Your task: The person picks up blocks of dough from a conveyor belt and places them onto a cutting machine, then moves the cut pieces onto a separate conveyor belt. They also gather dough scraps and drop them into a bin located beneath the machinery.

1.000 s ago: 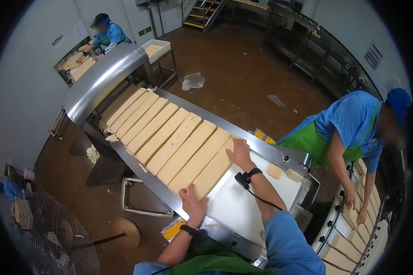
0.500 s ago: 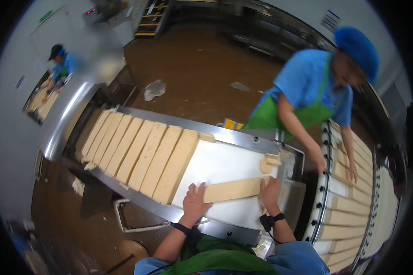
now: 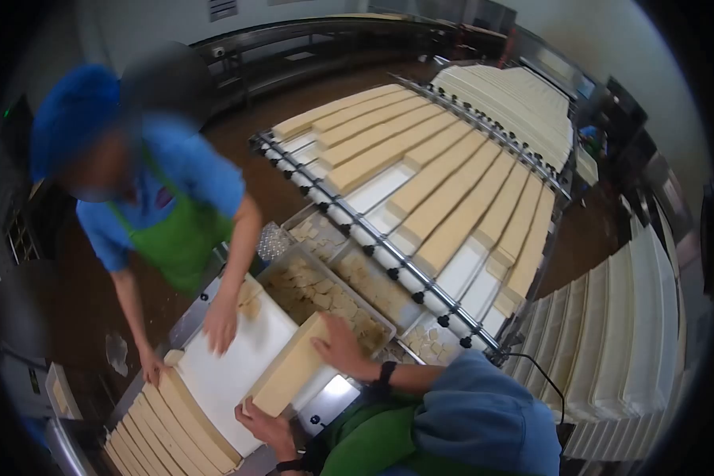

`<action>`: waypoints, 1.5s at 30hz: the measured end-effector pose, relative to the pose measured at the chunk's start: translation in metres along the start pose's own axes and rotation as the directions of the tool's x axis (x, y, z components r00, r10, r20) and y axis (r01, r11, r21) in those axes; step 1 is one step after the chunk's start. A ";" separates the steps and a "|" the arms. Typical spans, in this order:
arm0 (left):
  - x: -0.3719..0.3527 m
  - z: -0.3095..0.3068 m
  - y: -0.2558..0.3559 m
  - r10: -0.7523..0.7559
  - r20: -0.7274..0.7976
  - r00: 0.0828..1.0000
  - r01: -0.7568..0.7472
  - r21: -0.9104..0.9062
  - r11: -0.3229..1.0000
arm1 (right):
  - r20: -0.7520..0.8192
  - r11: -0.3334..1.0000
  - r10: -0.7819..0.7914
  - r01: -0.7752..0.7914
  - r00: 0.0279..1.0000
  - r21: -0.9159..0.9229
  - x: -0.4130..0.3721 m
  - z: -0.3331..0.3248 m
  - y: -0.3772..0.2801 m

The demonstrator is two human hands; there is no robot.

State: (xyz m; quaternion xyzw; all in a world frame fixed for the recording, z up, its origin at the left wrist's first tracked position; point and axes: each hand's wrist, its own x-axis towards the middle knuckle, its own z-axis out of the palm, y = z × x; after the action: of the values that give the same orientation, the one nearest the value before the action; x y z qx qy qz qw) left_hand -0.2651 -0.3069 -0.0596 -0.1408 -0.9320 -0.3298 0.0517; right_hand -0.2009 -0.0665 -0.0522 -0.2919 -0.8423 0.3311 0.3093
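Observation:
A long pale beige slab [image 3: 287, 366] lies slantwise across the near side of the white belt [image 3: 234, 349], held between my hands. At its lower left end my left hand [image 3: 266, 426] has its fingers wrapped round the edge. My right hand [image 3: 343, 347] grips the other end, fingers on its side, near a bin of scraps [image 3: 317, 289]. More slabs [image 3: 174, 428] stand in a row at the lower left of the belt.
Across the belt a co-worker in a blue cap [image 3: 163, 198] reaches over it, one hand at the slab row. A wide conveyor [image 3: 389, 194] with rows of slabs extends to the upper right. Stacked white trays [image 3: 603, 333] stand at the right.
The view has swung right toward the wide conveyor. The slab has turned and moved with my hands toward the scrap bin. The co-worker's hands have left the wide conveyor for the belt.

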 end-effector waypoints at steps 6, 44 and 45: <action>-0.011 0.037 0.166 0.338 0.107 0.935 -0.329 -0.090 0.940 | -0.488 0.995 0.046 -0.083 0.872 -0.055 0.037 -0.165 0.072; -0.052 0.155 0.338 0.827 0.434 0.358 -0.350 -0.759 0.549 | -0.143 0.987 0.031 -0.053 0.989 -0.149 -0.036 -0.251 0.139; -0.052 0.155 0.338 0.827 0.432 0.361 -0.355 -0.756 0.550 | -0.152 0.985 0.041 -0.066 0.988 -0.158 -0.036 -0.251 0.141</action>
State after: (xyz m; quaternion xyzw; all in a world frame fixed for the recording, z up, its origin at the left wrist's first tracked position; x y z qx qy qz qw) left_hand -0.1160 0.0298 0.0129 -0.6167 -0.5971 -0.4404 -0.2629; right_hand 0.0413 0.0894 -0.0202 -0.3625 -0.8331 0.2469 0.3371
